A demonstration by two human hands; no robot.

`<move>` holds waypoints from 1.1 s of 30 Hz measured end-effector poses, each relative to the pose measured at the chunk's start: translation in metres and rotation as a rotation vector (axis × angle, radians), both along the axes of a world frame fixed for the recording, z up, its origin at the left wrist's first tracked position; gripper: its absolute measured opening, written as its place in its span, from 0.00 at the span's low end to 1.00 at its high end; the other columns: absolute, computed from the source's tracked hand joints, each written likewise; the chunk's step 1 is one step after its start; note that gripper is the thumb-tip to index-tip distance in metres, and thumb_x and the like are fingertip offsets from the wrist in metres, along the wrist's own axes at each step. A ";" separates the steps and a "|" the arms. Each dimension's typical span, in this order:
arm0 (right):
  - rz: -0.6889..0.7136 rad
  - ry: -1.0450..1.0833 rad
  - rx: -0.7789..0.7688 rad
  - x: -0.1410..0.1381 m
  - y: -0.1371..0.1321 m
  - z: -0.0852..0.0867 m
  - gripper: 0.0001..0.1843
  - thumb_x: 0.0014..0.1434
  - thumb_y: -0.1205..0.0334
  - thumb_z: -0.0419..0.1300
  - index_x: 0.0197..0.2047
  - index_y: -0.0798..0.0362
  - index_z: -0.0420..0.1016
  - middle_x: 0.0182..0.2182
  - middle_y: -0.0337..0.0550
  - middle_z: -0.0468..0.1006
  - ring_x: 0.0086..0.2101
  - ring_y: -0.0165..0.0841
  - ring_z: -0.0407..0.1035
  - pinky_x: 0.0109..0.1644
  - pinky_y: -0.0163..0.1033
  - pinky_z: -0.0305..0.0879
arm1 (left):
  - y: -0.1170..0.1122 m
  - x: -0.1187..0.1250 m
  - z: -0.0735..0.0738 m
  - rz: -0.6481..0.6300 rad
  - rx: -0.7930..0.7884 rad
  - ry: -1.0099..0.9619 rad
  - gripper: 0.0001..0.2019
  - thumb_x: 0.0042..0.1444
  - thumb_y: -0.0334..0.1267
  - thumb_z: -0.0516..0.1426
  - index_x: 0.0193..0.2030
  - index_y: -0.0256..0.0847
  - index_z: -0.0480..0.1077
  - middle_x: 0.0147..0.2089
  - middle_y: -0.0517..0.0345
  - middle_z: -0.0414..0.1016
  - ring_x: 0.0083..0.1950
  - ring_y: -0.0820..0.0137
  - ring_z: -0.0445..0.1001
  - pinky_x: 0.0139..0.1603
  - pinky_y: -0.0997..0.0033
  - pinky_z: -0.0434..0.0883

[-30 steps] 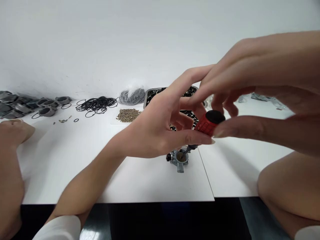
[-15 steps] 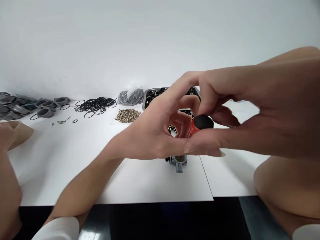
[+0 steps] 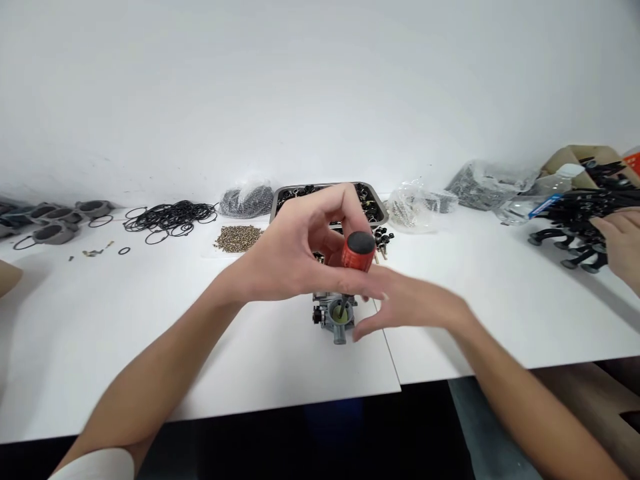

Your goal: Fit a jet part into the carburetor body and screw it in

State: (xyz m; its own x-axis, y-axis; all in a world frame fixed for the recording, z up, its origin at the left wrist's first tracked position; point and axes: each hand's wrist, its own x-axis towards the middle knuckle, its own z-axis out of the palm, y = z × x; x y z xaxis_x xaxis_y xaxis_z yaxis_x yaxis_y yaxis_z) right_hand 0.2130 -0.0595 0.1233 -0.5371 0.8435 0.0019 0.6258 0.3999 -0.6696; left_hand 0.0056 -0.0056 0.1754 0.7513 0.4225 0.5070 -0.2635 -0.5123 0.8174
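My left hand [image 3: 295, 260] is closed round the red handle of a screwdriver [image 3: 359, 252] with a black end cap. Its shaft points down into the round opening of a grey metal carburetor [image 3: 340, 327] on the white table. My right hand [image 3: 407, 300] is low on the right side of the carburetor, thumb apart from the fingers. Some of its fingers are hidden behind my left thumb, and I cannot tell whether it touches the carburetor.
Behind stands a metal tray [image 3: 383, 217] of small black parts. Brass pieces [image 3: 237, 238], black rubber rings [image 3: 173, 219] and grey castings [image 3: 53, 232] lie left. Bagged parts [image 3: 413, 203], a plastic bottle [image 3: 545, 193] and another person's hand [image 3: 623, 243] on black parts are at right.
My right hand has left the screwdriver's end cap and moved down beside the carburetor. The screwdriver now stands lower in the view, still in my left hand. The view has shifted right.
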 end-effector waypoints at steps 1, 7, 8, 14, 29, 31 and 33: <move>-0.010 0.024 -0.013 -0.007 -0.003 -0.018 0.27 0.46 0.45 0.76 0.45 0.47 0.74 0.45 0.42 0.76 0.40 0.38 0.73 0.39 0.44 0.73 | 0.000 0.000 -0.001 -0.012 0.005 -0.013 0.19 0.46 0.41 0.74 0.37 0.41 0.70 0.32 0.58 0.75 0.29 0.71 0.75 0.26 0.70 0.74; -0.088 0.195 0.009 -0.020 -0.010 -0.060 0.25 0.51 0.49 0.73 0.48 0.48 0.74 0.48 0.44 0.75 0.48 0.43 0.70 0.50 0.47 0.70 | -0.001 -0.006 0.004 -0.102 0.046 0.067 0.11 0.54 0.36 0.69 0.44 0.43 0.76 0.38 0.52 0.80 0.36 0.66 0.80 0.30 0.69 0.78; -0.073 0.207 0.004 -0.020 -0.009 -0.059 0.24 0.52 0.50 0.73 0.49 0.48 0.74 0.49 0.44 0.75 0.49 0.43 0.70 0.51 0.47 0.69 | -0.002 -0.008 0.005 -0.121 0.051 0.095 0.12 0.57 0.35 0.67 0.48 0.44 0.77 0.40 0.51 0.80 0.35 0.66 0.80 0.29 0.70 0.78; -0.096 0.239 -0.030 -0.018 -0.006 -0.066 0.25 0.50 0.49 0.74 0.47 0.49 0.74 0.49 0.44 0.75 0.48 0.42 0.71 0.52 0.49 0.69 | -0.005 -0.010 0.008 -0.077 0.098 0.064 0.14 0.60 0.34 0.63 0.53 0.43 0.76 0.47 0.45 0.79 0.41 0.64 0.80 0.28 0.71 0.77; -0.086 0.231 -0.049 -0.018 -0.006 -0.063 0.23 0.49 0.54 0.74 0.47 0.48 0.73 0.47 0.43 0.75 0.45 0.40 0.70 0.48 0.46 0.69 | -0.006 -0.011 0.010 0.000 0.036 0.031 0.11 0.60 0.36 0.64 0.49 0.41 0.79 0.42 0.47 0.80 0.33 0.67 0.79 0.22 0.73 0.74; -0.091 0.236 -0.032 -0.018 -0.006 -0.063 0.24 0.49 0.54 0.74 0.48 0.48 0.73 0.48 0.43 0.75 0.46 0.41 0.70 0.49 0.46 0.69 | -0.005 -0.010 0.011 0.002 0.066 0.023 0.09 0.57 0.36 0.66 0.46 0.41 0.80 0.41 0.48 0.80 0.34 0.67 0.79 0.23 0.72 0.75; -0.084 0.241 -0.021 -0.019 -0.006 -0.064 0.25 0.50 0.54 0.74 0.49 0.48 0.73 0.49 0.43 0.75 0.47 0.41 0.70 0.49 0.46 0.69 | -0.005 -0.006 0.009 -0.005 0.103 -0.023 0.10 0.53 0.35 0.70 0.42 0.41 0.80 0.39 0.51 0.79 0.33 0.69 0.77 0.24 0.72 0.75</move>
State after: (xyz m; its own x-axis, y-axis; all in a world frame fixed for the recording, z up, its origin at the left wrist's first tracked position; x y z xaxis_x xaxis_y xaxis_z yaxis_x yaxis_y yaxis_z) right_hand 0.1945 -0.0652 0.0598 -0.4513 0.8863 0.1037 0.4774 0.3380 -0.8111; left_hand -0.0007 -0.0101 0.1844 0.7412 0.3635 0.5643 -0.2842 -0.5917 0.7544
